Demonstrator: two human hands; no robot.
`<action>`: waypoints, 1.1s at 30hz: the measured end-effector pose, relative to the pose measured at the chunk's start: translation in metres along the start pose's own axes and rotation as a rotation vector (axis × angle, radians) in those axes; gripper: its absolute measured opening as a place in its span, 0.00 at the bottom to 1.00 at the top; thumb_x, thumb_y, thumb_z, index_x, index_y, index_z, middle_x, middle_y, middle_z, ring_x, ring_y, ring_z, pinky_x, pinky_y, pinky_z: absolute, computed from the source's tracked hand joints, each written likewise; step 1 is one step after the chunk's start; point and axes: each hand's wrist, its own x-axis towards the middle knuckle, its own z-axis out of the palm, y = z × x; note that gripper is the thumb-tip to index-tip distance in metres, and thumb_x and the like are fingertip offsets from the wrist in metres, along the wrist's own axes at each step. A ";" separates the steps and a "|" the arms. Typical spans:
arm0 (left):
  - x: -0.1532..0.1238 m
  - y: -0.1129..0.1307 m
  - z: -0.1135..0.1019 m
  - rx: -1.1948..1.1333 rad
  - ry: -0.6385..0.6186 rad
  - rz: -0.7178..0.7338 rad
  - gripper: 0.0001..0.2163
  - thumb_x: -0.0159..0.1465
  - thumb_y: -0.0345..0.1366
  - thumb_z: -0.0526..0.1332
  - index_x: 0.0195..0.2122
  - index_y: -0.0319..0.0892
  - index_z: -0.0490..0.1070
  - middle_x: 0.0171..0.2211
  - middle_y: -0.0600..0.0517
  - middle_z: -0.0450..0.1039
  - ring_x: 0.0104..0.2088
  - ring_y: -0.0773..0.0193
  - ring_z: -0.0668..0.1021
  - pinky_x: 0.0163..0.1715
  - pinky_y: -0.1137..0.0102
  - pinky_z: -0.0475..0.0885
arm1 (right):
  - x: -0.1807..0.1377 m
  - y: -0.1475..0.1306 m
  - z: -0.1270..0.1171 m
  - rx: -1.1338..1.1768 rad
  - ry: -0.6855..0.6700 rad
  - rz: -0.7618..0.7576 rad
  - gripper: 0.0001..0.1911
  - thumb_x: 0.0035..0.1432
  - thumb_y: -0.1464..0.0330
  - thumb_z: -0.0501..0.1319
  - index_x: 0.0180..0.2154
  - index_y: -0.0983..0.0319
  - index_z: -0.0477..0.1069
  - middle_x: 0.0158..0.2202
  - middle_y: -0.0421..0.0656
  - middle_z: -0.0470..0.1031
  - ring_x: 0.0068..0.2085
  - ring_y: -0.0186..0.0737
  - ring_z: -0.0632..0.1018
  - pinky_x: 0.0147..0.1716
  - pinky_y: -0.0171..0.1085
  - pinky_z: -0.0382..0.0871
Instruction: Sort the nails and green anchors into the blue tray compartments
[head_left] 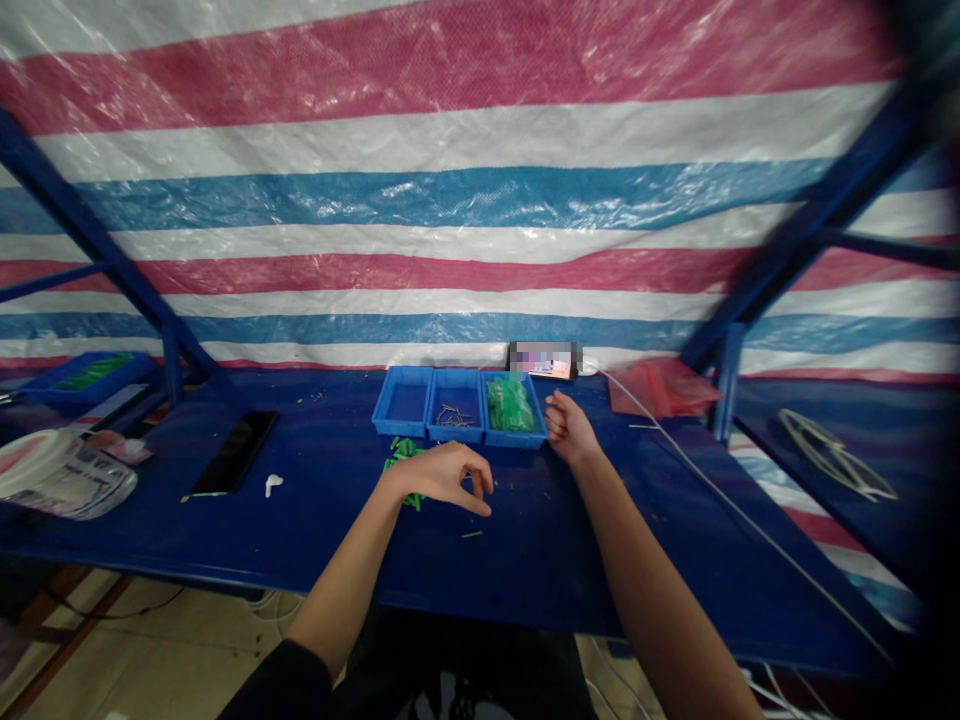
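Observation:
My left hand (450, 474) hovers over the blue table with its fingers curved and the thumb apart; no object shows between them. Partly behind it lies a pile of small green plastic pieces (405, 450), much like wall plugs. A single screw (472, 534) rests on the table just below this hand. My right hand (568, 428) is closed, its fingers curled in beside the right edge of a blue bin (517, 439) of green plastic bags (510, 405). What it may hold is hidden. The middle blue bin (456, 434) contains several screws (454, 416).
A third blue bin (403, 398) adjoins on the left. Behind the bins stands a lit phone (545, 360) with a white cable (697, 465). Red plastic bags (660, 388) lie right. Leftward are a dark phone (235, 453), a white earbud (273, 485) and a white tub (67, 475).

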 end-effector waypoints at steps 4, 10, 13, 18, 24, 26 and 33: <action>0.003 -0.008 0.008 0.200 -0.034 -0.060 0.10 0.49 0.39 0.67 0.29 0.41 0.72 0.24 0.55 0.75 0.25 0.68 0.75 0.23 0.75 0.61 | 0.001 0.000 0.000 0.017 0.018 0.007 0.10 0.56 0.62 0.56 0.27 0.61 0.62 0.07 0.28 0.46 0.09 0.25 0.46 0.06 0.24 0.39; 0.009 -0.014 0.016 0.287 -0.054 -0.059 0.07 0.50 0.38 0.66 0.27 0.41 0.73 0.24 0.55 0.75 0.25 0.68 0.75 0.22 0.76 0.60 | 0.002 0.000 -0.001 0.016 0.009 0.009 0.10 0.55 0.62 0.57 0.27 0.60 0.62 0.07 0.28 0.46 0.09 0.25 0.46 0.06 0.25 0.39; 0.011 -0.012 0.017 0.228 -0.095 -0.042 0.09 0.52 0.41 0.65 0.27 0.40 0.73 0.25 0.54 0.75 0.26 0.69 0.76 0.24 0.76 0.61 | 0.003 0.000 -0.001 0.010 0.002 0.003 0.10 0.55 0.62 0.57 0.27 0.61 0.62 0.07 0.28 0.46 0.09 0.24 0.47 0.06 0.25 0.39; 0.013 -0.012 0.021 0.186 -0.184 -0.070 0.12 0.48 0.44 0.67 0.27 0.41 0.74 0.25 0.54 0.75 0.25 0.69 0.75 0.24 0.76 0.62 | 0.002 0.000 0.000 0.020 0.015 0.004 0.10 0.56 0.62 0.56 0.26 0.61 0.62 0.07 0.28 0.46 0.09 0.24 0.46 0.06 0.25 0.38; 0.013 -0.017 0.019 0.123 -0.227 -0.072 0.08 0.49 0.38 0.67 0.28 0.40 0.75 0.25 0.54 0.75 0.25 0.69 0.75 0.24 0.77 0.63 | 0.001 0.000 0.001 0.030 0.027 0.009 0.11 0.57 0.62 0.55 0.26 0.61 0.62 0.07 0.28 0.45 0.09 0.24 0.46 0.06 0.25 0.38; 0.014 -0.019 0.018 0.092 -0.225 -0.060 0.08 0.49 0.37 0.68 0.29 0.39 0.74 0.25 0.53 0.74 0.26 0.68 0.75 0.24 0.77 0.63 | 0.001 0.000 0.001 0.032 0.029 0.009 0.11 0.57 0.63 0.54 0.26 0.61 0.62 0.07 0.28 0.45 0.09 0.24 0.46 0.06 0.25 0.38; 0.012 -0.023 0.015 -0.020 -0.224 -0.060 0.11 0.48 0.36 0.69 0.31 0.39 0.73 0.26 0.53 0.75 0.27 0.68 0.76 0.26 0.77 0.66 | 0.001 0.000 0.001 0.018 0.024 0.000 0.10 0.56 0.62 0.55 0.26 0.61 0.62 0.07 0.28 0.45 0.09 0.24 0.46 0.06 0.25 0.38</action>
